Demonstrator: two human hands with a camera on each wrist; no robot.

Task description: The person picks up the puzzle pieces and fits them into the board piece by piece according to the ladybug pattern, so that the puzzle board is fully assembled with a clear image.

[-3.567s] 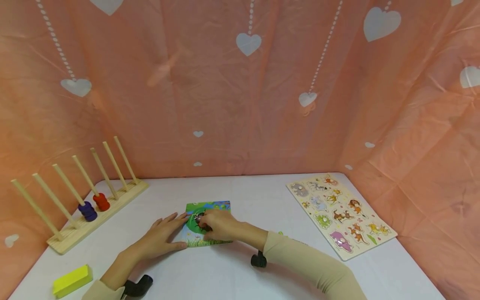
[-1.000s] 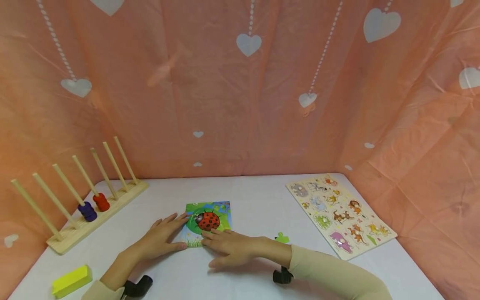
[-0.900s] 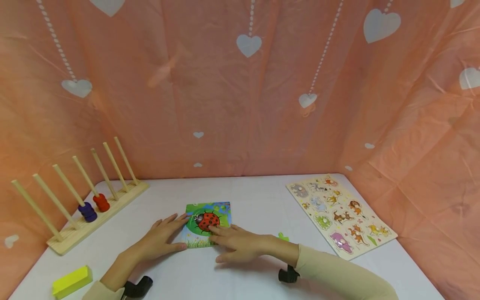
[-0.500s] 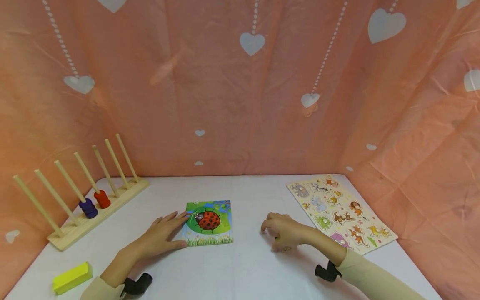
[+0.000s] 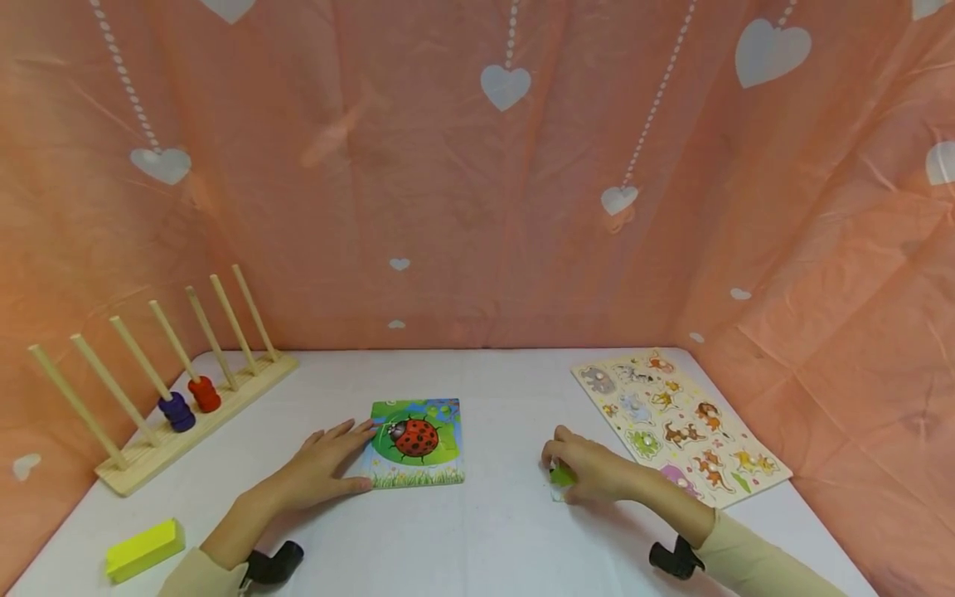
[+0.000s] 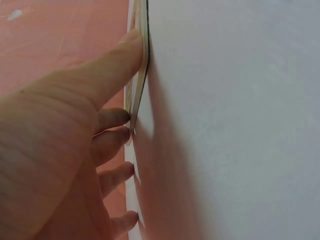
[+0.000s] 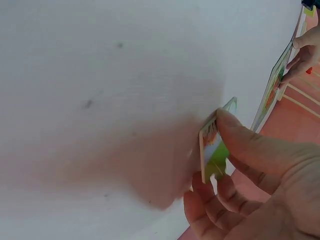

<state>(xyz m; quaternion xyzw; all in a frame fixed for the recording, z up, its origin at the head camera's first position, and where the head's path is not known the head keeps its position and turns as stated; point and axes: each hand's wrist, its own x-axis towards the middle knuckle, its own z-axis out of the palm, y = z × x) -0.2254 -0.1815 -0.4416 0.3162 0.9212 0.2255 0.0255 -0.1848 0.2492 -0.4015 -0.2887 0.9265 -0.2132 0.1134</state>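
Note:
A square jigsaw puzzle (image 5: 414,443) with a red ladybug lies flat in the middle of the head view. My left hand (image 5: 317,473) rests at its left edge, thumb and fingers spread and fairly straight. In the left wrist view the thumb (image 6: 117,60) lies on the rim of the board (image 6: 142,65). To the right of the puzzle, my right hand (image 5: 593,468) pinches a green puzzle piece (image 5: 563,474) close to the table. The right wrist view shows that jigsaw piece (image 7: 216,150) tilted between thumb and fingers, its print green, white and orange.
An animal peg puzzle board (image 5: 682,431) lies right of my right hand. At the left stands a wooden peg rack (image 5: 201,423) with blue rings (image 5: 176,412) and red rings (image 5: 205,394). A yellow block (image 5: 145,550) sits near the left forearm. A pink heart-print cloth (image 5: 462,207) rises behind the table.
My right hand has left the ladybug puzzle, moved right, and taken hold of the green jigsaw piece lying there. The left hand has stayed at the puzzle's edge.

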